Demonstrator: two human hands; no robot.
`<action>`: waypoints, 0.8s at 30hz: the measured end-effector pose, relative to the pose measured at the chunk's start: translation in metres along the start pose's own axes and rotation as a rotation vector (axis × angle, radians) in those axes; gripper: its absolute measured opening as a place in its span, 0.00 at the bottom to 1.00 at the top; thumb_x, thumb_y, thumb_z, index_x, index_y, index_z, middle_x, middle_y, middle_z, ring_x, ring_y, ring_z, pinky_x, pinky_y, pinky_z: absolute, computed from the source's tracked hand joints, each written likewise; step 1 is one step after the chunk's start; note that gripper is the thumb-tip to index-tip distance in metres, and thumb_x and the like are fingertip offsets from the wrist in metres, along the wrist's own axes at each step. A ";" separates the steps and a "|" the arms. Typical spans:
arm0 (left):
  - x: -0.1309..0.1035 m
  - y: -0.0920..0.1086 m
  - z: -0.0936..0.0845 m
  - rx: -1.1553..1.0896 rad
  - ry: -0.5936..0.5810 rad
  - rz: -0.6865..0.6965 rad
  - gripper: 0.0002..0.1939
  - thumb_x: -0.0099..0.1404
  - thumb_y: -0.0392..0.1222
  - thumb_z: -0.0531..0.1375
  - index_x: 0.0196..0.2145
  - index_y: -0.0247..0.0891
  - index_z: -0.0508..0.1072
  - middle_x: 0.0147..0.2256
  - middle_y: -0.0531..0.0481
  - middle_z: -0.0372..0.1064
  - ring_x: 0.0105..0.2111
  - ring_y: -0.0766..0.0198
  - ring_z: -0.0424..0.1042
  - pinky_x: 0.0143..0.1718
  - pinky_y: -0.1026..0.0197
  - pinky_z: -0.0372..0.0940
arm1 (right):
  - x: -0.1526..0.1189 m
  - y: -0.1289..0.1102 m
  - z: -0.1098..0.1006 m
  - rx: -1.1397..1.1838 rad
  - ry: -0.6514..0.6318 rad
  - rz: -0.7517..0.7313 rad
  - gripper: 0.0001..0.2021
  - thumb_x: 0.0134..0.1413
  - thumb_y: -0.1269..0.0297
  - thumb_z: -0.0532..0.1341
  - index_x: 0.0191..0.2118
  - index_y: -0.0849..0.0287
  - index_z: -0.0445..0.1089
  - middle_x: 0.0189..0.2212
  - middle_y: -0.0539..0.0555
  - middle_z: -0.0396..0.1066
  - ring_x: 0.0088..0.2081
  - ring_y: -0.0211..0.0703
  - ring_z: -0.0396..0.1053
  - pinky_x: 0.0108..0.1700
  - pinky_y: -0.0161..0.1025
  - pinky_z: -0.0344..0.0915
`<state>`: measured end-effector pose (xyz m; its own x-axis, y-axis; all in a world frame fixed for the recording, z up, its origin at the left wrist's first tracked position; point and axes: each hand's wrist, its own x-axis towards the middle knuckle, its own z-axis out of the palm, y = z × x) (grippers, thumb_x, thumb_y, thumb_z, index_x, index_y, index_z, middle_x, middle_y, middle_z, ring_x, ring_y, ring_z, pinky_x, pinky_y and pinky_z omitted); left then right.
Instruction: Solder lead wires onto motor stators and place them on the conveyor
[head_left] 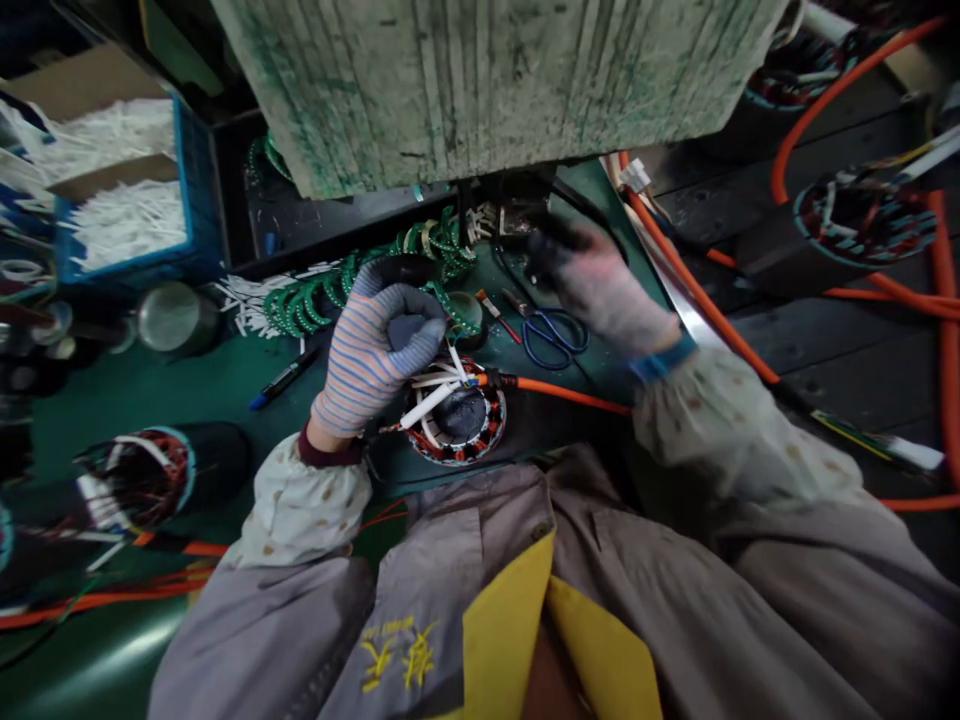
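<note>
My left hand (386, 340), in a striped glove with grey fingertips, is pinched closed on what looks like a thin wire lead (455, 358). That lead rises from a round motor stator (493, 432) with red windings and white sleeves. An orange cable (574, 393) joins the stator's leads from the right. Smeared by motion, my gloved right hand (604, 285) is over the bench beyond blue-handled scissors (555, 338); its dark fingers are too blurred to show a grip. A small red-handled brush (499, 315) lies between the hands.
Green spiral strips (307, 300) and white tubes lie behind my left hand. A blue bin (191, 215) of white sleeves stands at the left, near a metal jar (176, 318) and a marker (285, 380). A grey-green panel (495, 90) overhangs the bench. More stators (862, 215) and orange cables flank it.
</note>
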<state>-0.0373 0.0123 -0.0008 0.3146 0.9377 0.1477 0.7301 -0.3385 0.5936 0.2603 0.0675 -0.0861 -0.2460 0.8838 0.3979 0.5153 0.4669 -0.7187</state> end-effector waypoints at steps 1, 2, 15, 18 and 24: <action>-0.001 0.001 0.000 -0.009 0.004 0.009 0.10 0.82 0.52 0.66 0.43 0.46 0.82 0.58 0.45 0.82 0.58 0.48 0.80 0.63 0.43 0.79 | -0.010 -0.017 0.003 0.051 -0.022 0.007 0.40 0.82 0.24 0.55 0.60 0.56 0.89 0.47 0.55 0.92 0.46 0.43 0.85 0.51 0.43 0.81; -0.002 0.001 0.000 -0.012 0.006 0.019 0.11 0.82 0.52 0.66 0.43 0.46 0.82 0.58 0.45 0.81 0.59 0.47 0.80 0.64 0.42 0.78 | -0.021 -0.034 0.006 0.100 -0.063 0.026 0.37 0.80 0.25 0.60 0.58 0.55 0.89 0.46 0.55 0.92 0.45 0.45 0.86 0.49 0.44 0.81; -0.113 -0.130 -0.030 0.356 0.121 -0.556 0.29 0.82 0.65 0.57 0.60 0.41 0.84 0.59 0.28 0.80 0.60 0.29 0.80 0.61 0.31 0.74 | -0.056 -0.094 0.002 -0.653 -0.020 -0.284 0.18 0.86 0.53 0.61 0.57 0.51 0.89 0.42 0.58 0.87 0.45 0.58 0.80 0.48 0.51 0.72; -0.118 -0.096 -0.021 0.030 0.001 -0.431 0.27 0.82 0.64 0.59 0.62 0.43 0.84 0.58 0.39 0.86 0.58 0.40 0.84 0.65 0.42 0.77 | -0.066 -0.093 -0.008 -0.649 -0.062 -0.218 0.19 0.86 0.53 0.61 0.66 0.50 0.85 0.44 0.59 0.87 0.45 0.58 0.80 0.47 0.51 0.72; -0.109 -0.045 -0.034 -0.012 -0.242 -0.292 0.27 0.80 0.65 0.61 0.58 0.47 0.91 0.49 0.47 0.89 0.49 0.46 0.87 0.58 0.49 0.79 | -0.108 -0.100 -0.057 -0.571 -0.112 -0.177 0.19 0.81 0.57 0.68 0.70 0.44 0.82 0.46 0.61 0.90 0.48 0.62 0.86 0.49 0.55 0.78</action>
<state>-0.1248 -0.0722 -0.0171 0.2296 0.9482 -0.2198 0.8033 -0.0571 0.5929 0.2826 -0.0763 -0.0246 -0.4372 0.8061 0.3988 0.8099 0.5457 -0.2151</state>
